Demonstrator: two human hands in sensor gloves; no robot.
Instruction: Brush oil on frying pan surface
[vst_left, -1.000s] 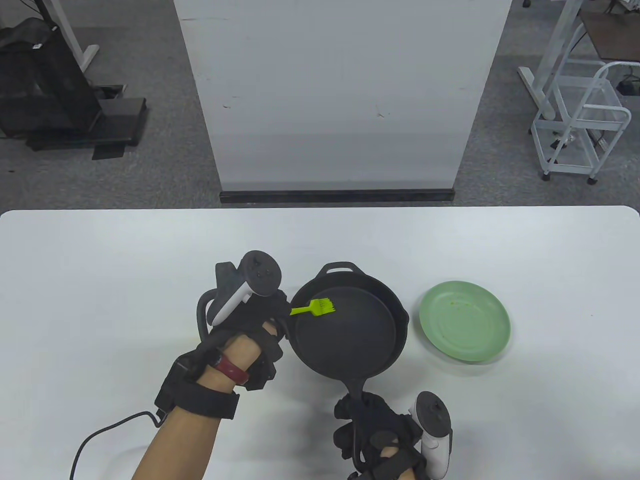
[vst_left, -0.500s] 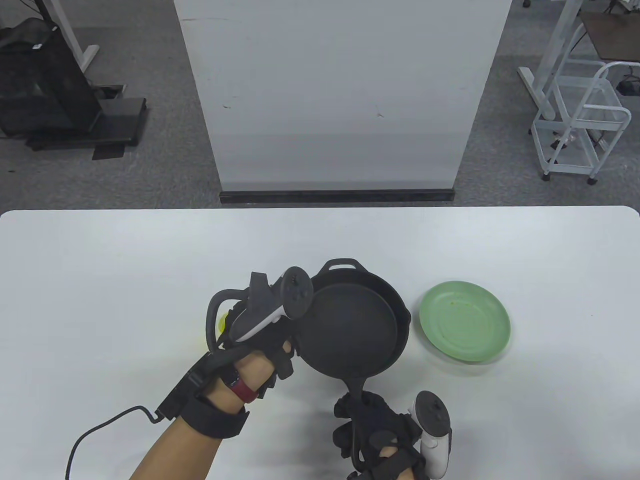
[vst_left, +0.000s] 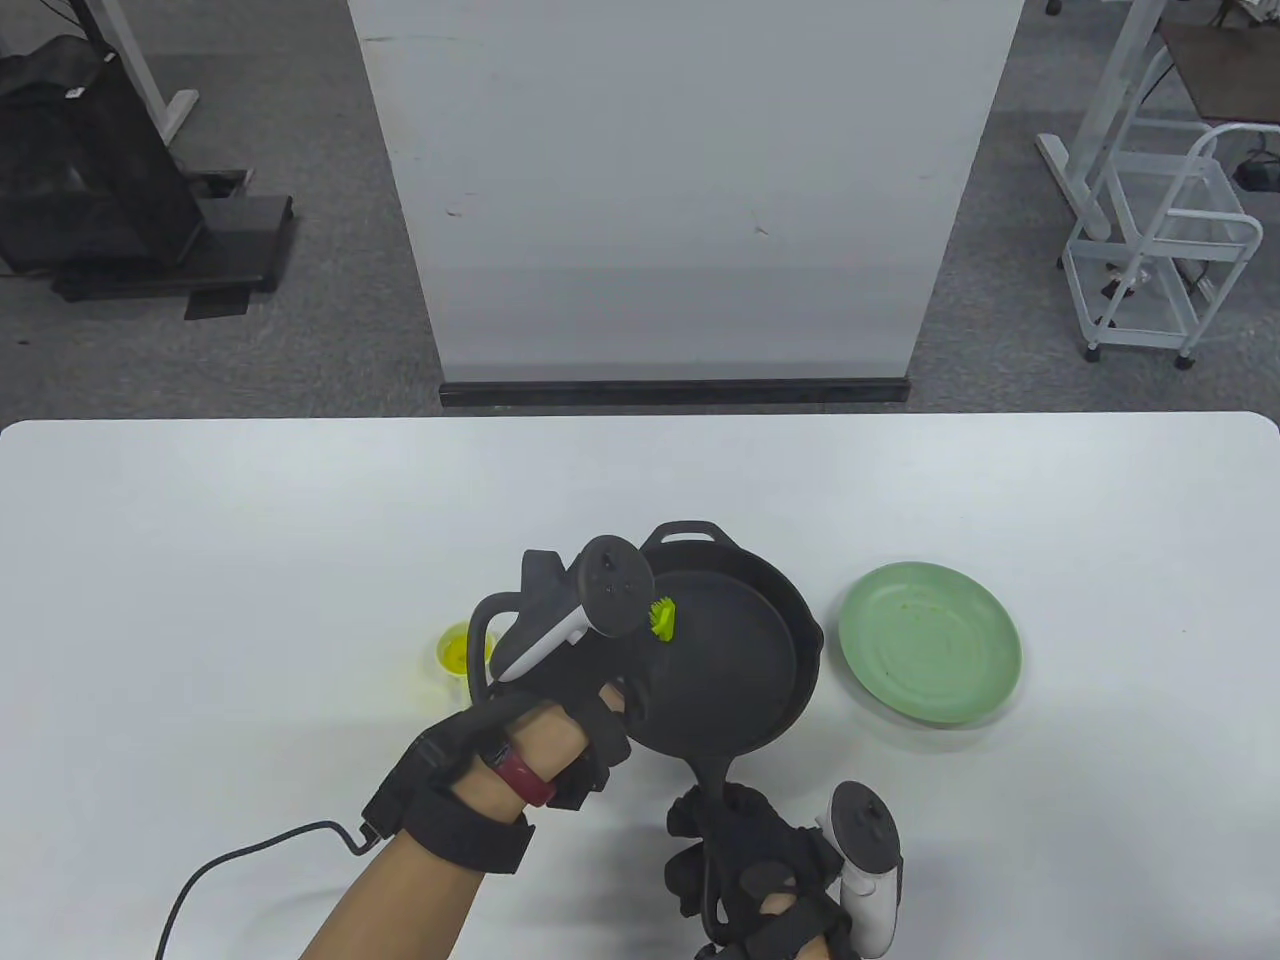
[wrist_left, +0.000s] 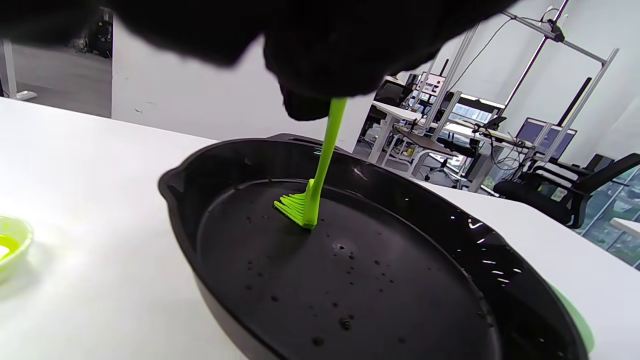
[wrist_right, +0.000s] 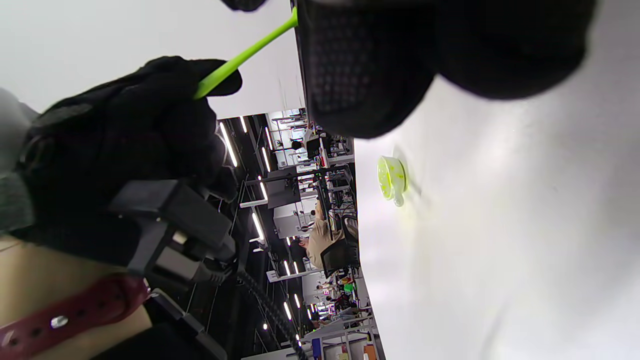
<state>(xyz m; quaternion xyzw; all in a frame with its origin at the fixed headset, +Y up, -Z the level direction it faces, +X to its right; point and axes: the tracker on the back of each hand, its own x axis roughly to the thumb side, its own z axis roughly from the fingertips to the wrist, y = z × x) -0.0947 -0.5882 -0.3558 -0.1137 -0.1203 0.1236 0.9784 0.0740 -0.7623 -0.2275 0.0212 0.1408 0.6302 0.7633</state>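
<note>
A black cast-iron frying pan (vst_left: 735, 660) sits mid-table, tilted a little. My right hand (vst_left: 745, 860) grips its handle (vst_left: 712, 775) at the near edge. My left hand (vst_left: 590, 690) holds a lime green silicone brush (vst_left: 662, 618) over the pan's left side. In the left wrist view the brush (wrist_left: 310, 200) stands nearly upright with its bristles touching the pan floor (wrist_left: 360, 270), which carries small oil droplets. A small yellow-green oil dish (vst_left: 458, 650) stands left of the pan; it also shows in the right wrist view (wrist_right: 391, 179).
A light green plate (vst_left: 930, 642) lies right of the pan. The white table (vst_left: 200, 560) stretches far to the left and back. A cable (vst_left: 250, 860) trails from my left wrist across the near table.
My left hand moved right from beside the pan to over its left side. The brush turned from lying across the pan to standing on it. The oil dish came into view.
</note>
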